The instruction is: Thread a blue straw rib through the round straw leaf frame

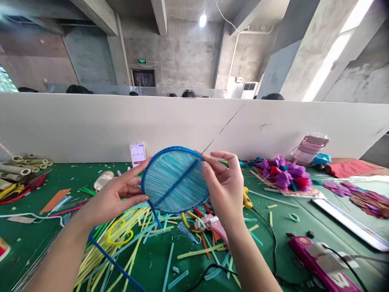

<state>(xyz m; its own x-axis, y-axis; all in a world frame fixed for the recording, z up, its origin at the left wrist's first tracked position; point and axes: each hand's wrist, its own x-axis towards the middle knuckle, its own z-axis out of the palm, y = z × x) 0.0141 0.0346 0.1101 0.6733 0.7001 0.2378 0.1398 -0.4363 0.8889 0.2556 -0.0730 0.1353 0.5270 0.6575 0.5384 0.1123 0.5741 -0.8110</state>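
A round blue frame strung with fine light-blue threads is held upright in front of me, a darker blue bar crossing it diagonally. My left hand grips its left rim between thumb and fingers. At the upper right rim, my right hand pinches the edge near one end of the bar. A short blue stem hangs from the lower left of the frame. Below lie pale yellow-green strips and a yellow heart-shaped wire. Another long blue stem lies near my left forearm.
A white partition borders the green table. A phone leans against it. Purple and red flowers and a pink bottle stand right. A magenta power strip with cords lies front right; bamboo tubes lie left.
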